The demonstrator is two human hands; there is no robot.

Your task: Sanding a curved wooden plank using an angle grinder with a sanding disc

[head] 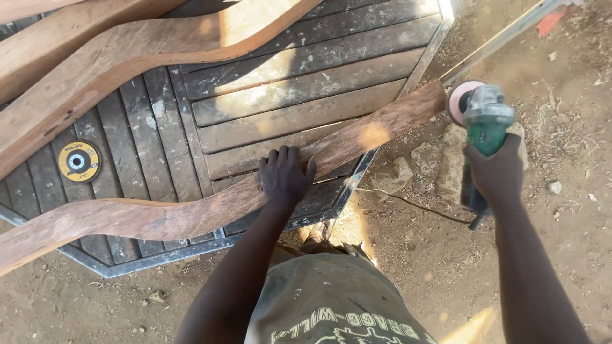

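Wooden and curved, a long plank (210, 207) is lying across the front edge of the slatted surface (299, 95), its far end jutting past the right edge. The left hand (285, 175) is pressing flat on it, fingers spread. The right hand (497, 169) is gripping a green grinder (484, 121), its pink disc (460, 100) sitting just beside the plank's end. A yellow disc (78, 161) is lying near the left edge, and more curved planks (127, 57) are resting along the back edge
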